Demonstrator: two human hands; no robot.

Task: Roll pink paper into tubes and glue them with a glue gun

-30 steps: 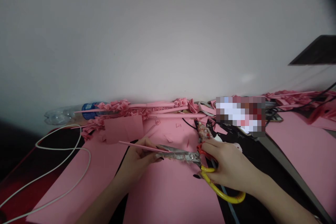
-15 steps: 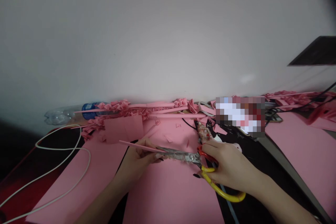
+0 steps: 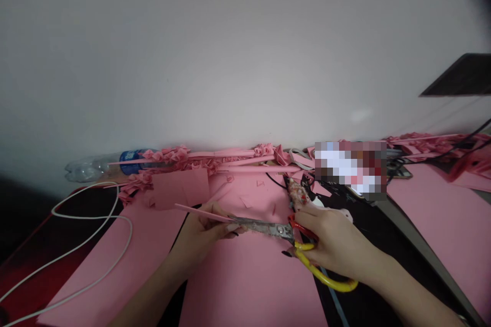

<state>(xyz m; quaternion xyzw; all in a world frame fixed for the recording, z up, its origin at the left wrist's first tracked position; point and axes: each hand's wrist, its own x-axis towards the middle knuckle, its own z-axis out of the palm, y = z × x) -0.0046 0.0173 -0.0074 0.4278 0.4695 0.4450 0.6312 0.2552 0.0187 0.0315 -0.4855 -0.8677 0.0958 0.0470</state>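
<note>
Left hand [image 3: 209, 226]: fingers pinching a pink paper piece [image 3: 192, 209];
Right hand [image 3: 330, 235]: fingers gripping scissors [image 3: 282, 231];
Blades [image 3: 257, 225]: nearly together

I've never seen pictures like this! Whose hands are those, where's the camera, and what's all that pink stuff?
There's no robot here. These are a person's own bare hands, and the camera is worn on that person's head, looking forward and down, so you see roughly what they see.

The left hand pinches a thin pink paper strip. The right hand holds scissors with one red and one yellow handle; the blade tips are right by the left fingers.

Under the hands lies a big pink sheet. Behind it, along the wall, are crumpled-looking folded pink paper pieces and a clear bottle with a blue label. On the left, a white cord loops around.
</note>
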